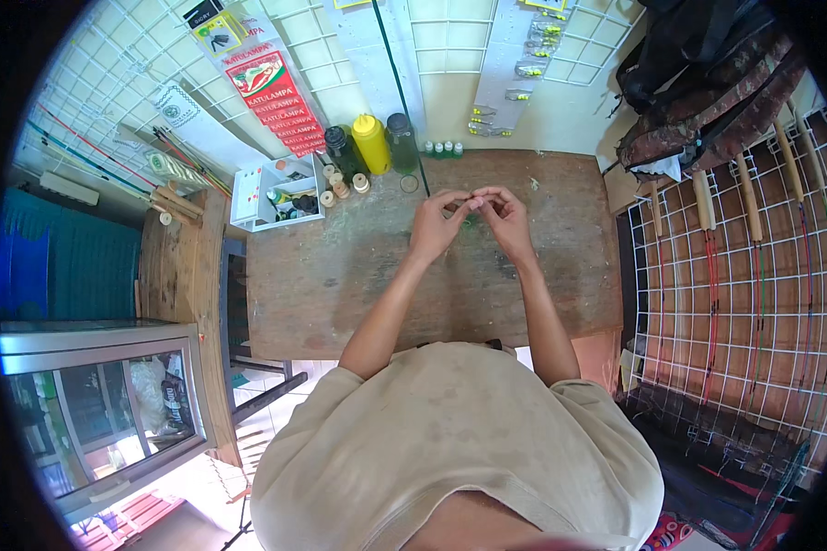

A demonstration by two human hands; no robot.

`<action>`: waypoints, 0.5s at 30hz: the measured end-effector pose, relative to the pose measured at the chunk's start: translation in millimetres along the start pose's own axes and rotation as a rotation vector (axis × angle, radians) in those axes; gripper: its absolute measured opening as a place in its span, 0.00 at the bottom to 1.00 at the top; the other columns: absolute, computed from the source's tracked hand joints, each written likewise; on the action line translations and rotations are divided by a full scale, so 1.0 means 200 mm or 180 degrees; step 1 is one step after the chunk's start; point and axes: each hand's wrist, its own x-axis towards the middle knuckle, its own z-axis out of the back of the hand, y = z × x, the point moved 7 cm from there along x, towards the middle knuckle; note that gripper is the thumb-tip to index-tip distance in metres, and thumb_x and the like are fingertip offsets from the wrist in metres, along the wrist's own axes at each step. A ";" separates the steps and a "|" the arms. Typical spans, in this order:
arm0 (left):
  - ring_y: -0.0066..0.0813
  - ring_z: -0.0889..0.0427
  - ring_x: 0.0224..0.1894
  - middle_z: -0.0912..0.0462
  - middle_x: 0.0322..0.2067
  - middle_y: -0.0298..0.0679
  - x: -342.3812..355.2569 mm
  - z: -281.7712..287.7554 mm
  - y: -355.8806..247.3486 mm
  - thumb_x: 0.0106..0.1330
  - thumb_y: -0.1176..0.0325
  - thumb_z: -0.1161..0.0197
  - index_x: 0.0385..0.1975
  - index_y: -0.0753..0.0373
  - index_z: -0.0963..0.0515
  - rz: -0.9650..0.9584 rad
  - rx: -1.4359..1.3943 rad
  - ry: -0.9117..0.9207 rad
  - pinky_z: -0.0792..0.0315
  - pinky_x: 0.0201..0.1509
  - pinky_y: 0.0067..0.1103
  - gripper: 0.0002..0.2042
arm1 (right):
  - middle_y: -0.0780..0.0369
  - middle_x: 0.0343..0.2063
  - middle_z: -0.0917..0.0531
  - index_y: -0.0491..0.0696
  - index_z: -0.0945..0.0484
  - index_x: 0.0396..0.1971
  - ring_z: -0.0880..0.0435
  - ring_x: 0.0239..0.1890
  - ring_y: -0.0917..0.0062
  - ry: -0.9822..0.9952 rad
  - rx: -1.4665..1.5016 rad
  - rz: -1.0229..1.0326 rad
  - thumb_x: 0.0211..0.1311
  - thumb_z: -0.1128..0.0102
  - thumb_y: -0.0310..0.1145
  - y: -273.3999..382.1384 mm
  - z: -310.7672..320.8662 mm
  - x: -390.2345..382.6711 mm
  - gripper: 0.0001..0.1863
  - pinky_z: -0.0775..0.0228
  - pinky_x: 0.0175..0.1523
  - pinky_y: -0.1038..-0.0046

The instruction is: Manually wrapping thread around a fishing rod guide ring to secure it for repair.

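Above the middle of the wooden table (340,285), my left hand (437,222) and my right hand (508,222) meet at the fingertips. Both are pinched, thumbs against fingers. Whatever lies between the fingertips is too small to make out. A faint green patch shows just below the fingers; I cannot tell if it is thin line or a mark on the wood. Close to my left hand, a thin dark green rod (401,84) slants down from the wall, its lower end reaching the table by my fingers.
At the table's back left stand a white organizer box (249,197), wooden spools (361,183), a yellow squeeze bottle (370,144) and dark bottles (402,142). Small vials (447,149) line the wall. Wooden-handled rods (749,197) hang on a right-hand grid. A glass-fronted cabinet (110,404) stands left.
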 end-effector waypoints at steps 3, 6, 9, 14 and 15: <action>0.26 0.18 0.28 0.15 0.31 0.42 -0.02 0.01 0.00 0.61 0.66 0.36 0.37 0.63 0.18 0.0011 -0.0188 -0.0134 0.27 0.31 0.21 0.09 | 0.64 0.41 0.18 0.43 0.23 0.43 0.23 0.45 0.80 0.0213 0.0216 -0.0395 0.64 0.42 0.30 0.02 -0.01 -0.05 0.10 0.31 0.49 0.76; 0.25 0.17 0.27 0.15 0.28 0.41 -0.06 0.06 0.02 0.61 0.67 0.36 0.35 0.62 0.18 0.0101 -0.0087 -0.0397 0.28 0.30 0.21 0.07 | 0.57 0.51 0.24 0.46 0.27 0.51 0.31 0.58 0.64 -0.0278 -0.2668 0.0960 0.65 0.46 0.36 0.17 0.09 -0.17 0.17 0.39 0.60 0.64; 0.28 0.17 0.26 0.16 0.25 0.41 -0.07 0.02 0.02 0.61 0.64 0.36 0.34 0.60 0.17 -0.0105 0.0329 -0.0380 0.28 0.29 0.22 0.08 | 0.54 0.61 0.35 0.46 0.33 0.58 0.47 0.67 0.54 -0.1249 -0.4403 0.0447 0.65 0.49 0.40 -0.11 0.35 -0.35 0.24 0.54 0.68 0.56; 0.33 0.16 0.26 0.17 0.22 0.41 -0.09 -0.08 0.13 0.62 0.61 0.37 0.33 0.58 0.18 -0.0203 0.0753 -0.0112 0.27 0.30 0.25 0.09 | 0.52 0.63 0.39 0.48 0.36 0.60 0.48 0.68 0.54 -0.0516 -0.3311 -0.0210 0.51 0.50 0.22 -0.43 0.42 -0.42 0.31 0.56 0.70 0.58; 0.33 0.16 0.26 0.17 0.22 0.41 -0.10 -0.09 0.15 0.62 0.61 0.37 0.33 0.58 0.18 -0.0169 0.0723 -0.0040 0.27 0.30 0.26 0.09 | 0.52 0.63 0.39 0.48 0.36 0.60 0.48 0.68 0.54 -0.0527 -0.3314 -0.0218 0.51 0.50 0.22 -0.45 0.43 -0.41 0.31 0.56 0.70 0.58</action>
